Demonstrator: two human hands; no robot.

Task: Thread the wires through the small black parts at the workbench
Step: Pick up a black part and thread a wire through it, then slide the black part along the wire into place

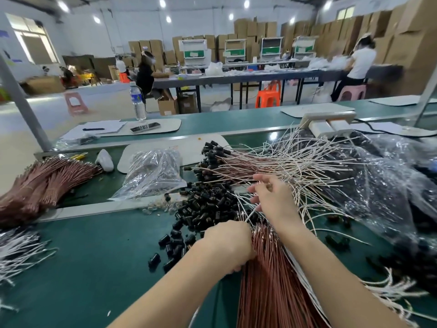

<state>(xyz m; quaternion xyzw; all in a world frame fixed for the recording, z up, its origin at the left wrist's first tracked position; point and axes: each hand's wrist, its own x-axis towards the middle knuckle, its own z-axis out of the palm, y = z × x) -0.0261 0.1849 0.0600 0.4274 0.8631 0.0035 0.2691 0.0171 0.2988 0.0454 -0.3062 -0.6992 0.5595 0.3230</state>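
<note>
My left hand (228, 242) grips a thick bundle of copper-brown and white wires (269, 275) that runs toward me across the green bench. My right hand (272, 197) reaches over the bundle's far end and pinches a thin wire between thumb and fingers. Loose small black parts (205, 209) lie in a heap just left of both hands, several more scattered nearer me. Beyond the hands lies a pile of wires with black parts on their ends (236, 162).
A brown wire bundle (40, 185) lies at the far left and white wires (19, 252) at the left edge. Clear plastic bags (153, 171) (378, 185) flank the piles. A water bottle (137, 100) stands on the back bench. People work at distant tables.
</note>
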